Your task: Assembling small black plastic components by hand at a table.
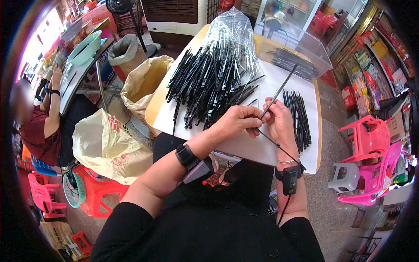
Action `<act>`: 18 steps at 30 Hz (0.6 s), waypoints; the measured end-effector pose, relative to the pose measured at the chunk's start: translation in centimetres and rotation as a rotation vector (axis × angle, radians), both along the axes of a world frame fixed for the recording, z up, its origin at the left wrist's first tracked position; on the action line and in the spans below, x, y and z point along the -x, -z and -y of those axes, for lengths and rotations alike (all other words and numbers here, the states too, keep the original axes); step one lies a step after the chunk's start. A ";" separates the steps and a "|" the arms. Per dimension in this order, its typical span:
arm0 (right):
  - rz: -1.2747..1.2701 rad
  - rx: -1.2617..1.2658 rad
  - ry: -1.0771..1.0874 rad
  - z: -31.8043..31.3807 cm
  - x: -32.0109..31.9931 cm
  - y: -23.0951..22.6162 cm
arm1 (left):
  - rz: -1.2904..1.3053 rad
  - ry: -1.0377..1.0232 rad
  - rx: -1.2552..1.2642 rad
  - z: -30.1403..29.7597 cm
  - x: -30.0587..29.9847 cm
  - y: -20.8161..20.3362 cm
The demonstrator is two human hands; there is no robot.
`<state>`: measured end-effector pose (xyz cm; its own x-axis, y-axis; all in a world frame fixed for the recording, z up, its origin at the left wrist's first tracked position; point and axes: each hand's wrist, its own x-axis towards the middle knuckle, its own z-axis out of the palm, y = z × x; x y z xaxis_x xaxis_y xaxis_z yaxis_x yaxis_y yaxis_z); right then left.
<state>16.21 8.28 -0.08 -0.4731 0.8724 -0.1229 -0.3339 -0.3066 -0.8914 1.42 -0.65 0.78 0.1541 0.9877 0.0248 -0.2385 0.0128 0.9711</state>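
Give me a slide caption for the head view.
Left hand and right hand hold a dark rod at a table heaped with black rods.

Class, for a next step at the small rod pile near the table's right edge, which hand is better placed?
Probably the right hand, beside that pile; the left hand is farther off.

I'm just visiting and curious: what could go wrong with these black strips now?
The thin dark strip could slip, since fingers alone seem to hold it. The jumbled pile might spill strips, as some ends lie near the edge of the table. The right grip could knock the smaller group of strips askew, as it appears close beside them.
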 end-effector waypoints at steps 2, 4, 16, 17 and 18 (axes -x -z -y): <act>-0.067 0.013 -0.092 -0.1 -0.3 0.1 | 0.015 0.003 0.003 -0.1 0.1 0.2; -0.069 0.031 -0.128 -0.2 -0.3 -0.2 | 0.032 0.007 0.007 -0.3 0.3 0.3; -0.033 0.057 -0.113 -0.5 -0.4 0.8 | 0.229 0.096 0.039 -0.2 0.6 0.2; -0.029 0.059 -0.110 -0.5 -0.4 0.8 | 0.228 0.100 0.038 -0.2 0.6 0.2; -0.029 0.059 -0.110 -0.5 -0.4 0.7 | 0.227 0.103 0.037 -0.3 0.6 0.3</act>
<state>16.63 8.76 -0.82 -0.5695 0.8067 -0.1579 -0.3203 -0.3947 -0.8611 0.84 -0.39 0.50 0.2489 0.9679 0.0340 -0.4460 0.0834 0.8911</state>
